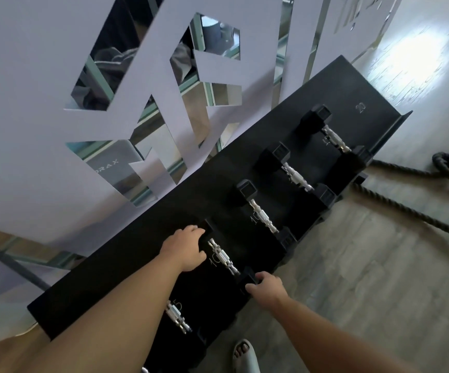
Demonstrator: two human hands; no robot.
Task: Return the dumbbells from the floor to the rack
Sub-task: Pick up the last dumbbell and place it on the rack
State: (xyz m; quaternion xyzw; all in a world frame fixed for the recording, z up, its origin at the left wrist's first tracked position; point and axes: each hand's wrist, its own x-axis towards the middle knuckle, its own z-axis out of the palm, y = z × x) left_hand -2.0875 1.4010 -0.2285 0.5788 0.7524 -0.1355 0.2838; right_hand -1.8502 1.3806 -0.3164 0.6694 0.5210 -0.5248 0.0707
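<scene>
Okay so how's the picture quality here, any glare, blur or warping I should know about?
Head view: strong glare washes out the floor at top right; wide-angle warping tilts the black rack diagonally; the wall's mirror cutouts give confusing reflections; the dumbbell under the left hand and right hand stays fairly sharp, its black ends blending into the rack.

grey plank floor (365, 265), mirrored wall (43, 63), thick ropes (406, 211)

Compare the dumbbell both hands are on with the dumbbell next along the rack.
The held dumbbell has the left hand over its far head and the right hand on its near head; the next dumbbell is untouched. The held one's far head is mostly hidden; the next one's heads both show. Both lie across the rack, with black heads, silver handles and a chalked 10.
</scene>
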